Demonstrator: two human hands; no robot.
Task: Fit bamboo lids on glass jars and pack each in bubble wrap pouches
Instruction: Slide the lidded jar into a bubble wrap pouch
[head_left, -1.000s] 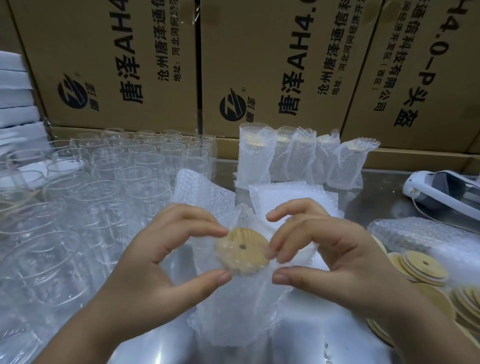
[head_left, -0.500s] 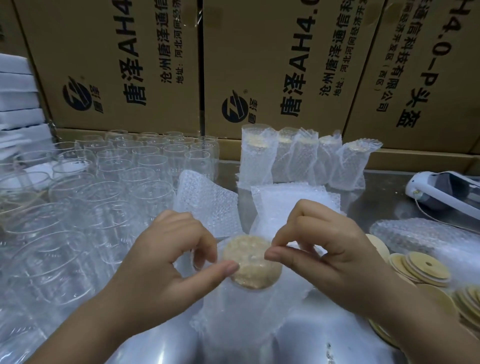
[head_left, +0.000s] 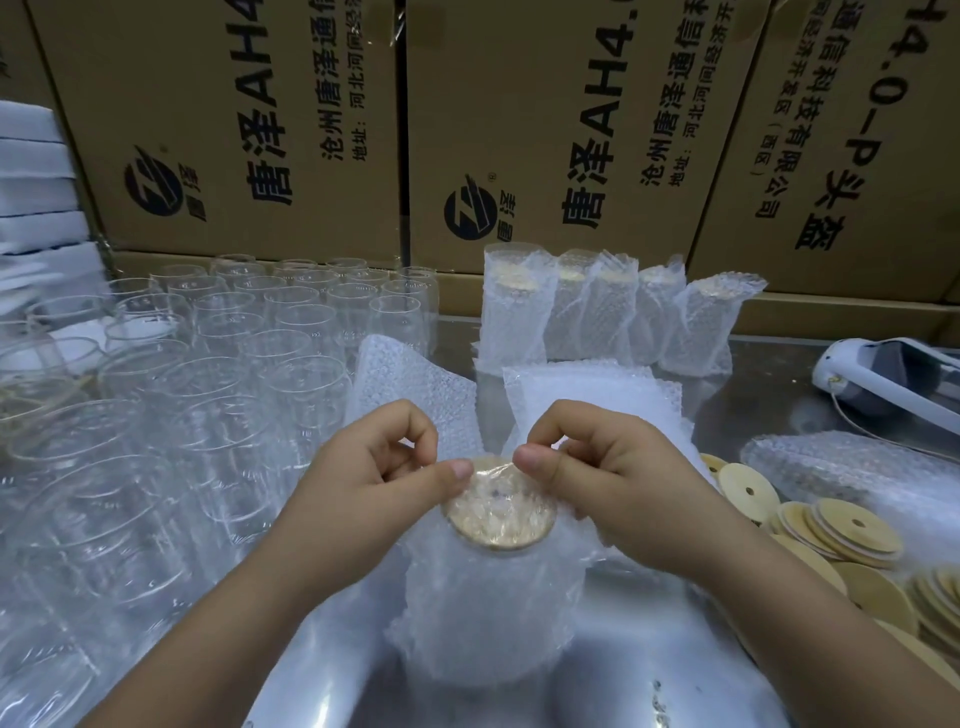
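Left of the grip I list clear empty glass jars (head_left: 208, 389) in rows, mouths up. Left hand (head_left: 363, 483): thumb and curled fingers pinch the mouth of the clear bubble wrap pouch (head_left: 488, 613). Between the hands the pouch film lies over the round bamboo lid (head_left: 498, 512), which sits on the jar inside, upright on the steel table (head_left: 675, 691). Right hand (head_left: 608, 478): pinches the same edge opposite. Beyond the grip is a row of pouch-wrapped lidded jars (head_left: 597, 312). Right of it, loose holed bamboo discs (head_left: 831, 525) lie piled.
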